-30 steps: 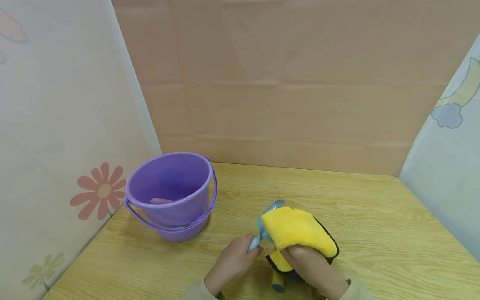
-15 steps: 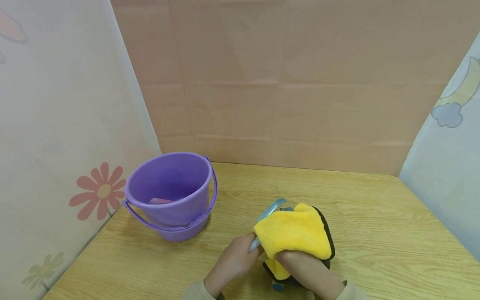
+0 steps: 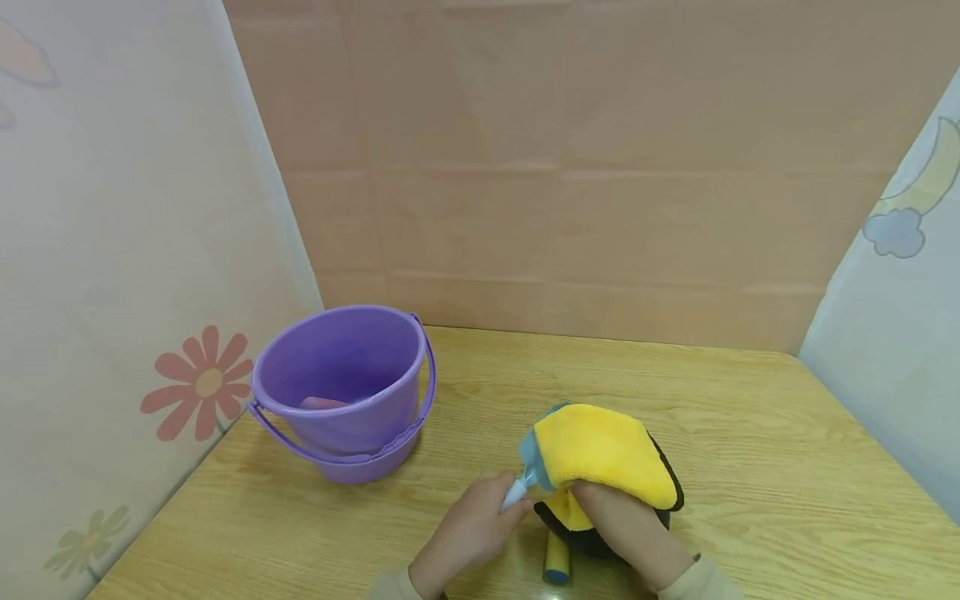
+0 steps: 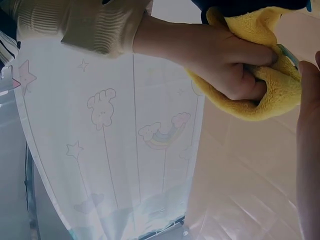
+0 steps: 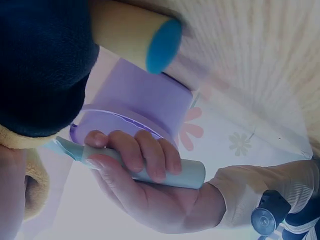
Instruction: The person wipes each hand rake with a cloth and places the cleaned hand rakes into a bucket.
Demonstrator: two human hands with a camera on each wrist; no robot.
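cloth [image 3: 606,454] slid toward two o'clock; our left hand [image 3: 474,521] grips the tool [image 3: 531,461], right hand [image 3: 622,518] grips cloth; likely wiping, we need steady pressure.

bucket [image 3: 367,433] on table [image 3: 750,417], left, before wall [image 3: 555,208] | item [image 3: 322,402] in bucket | tool [image 3: 530,467] in left hand [image 3: 476,521], right of bucket | cloth [image 3: 603,450] over part of tool | right hand [image 3: 622,521] in cloth's fold | rod [image 3: 557,560] jutting from under cloth

Yellow cloth [image 3: 609,450] shifted away from left hand [image 3: 476,521], blue tool [image 3: 529,471] bared at its neck, yellow cylinder [image 3: 557,554] more exposed
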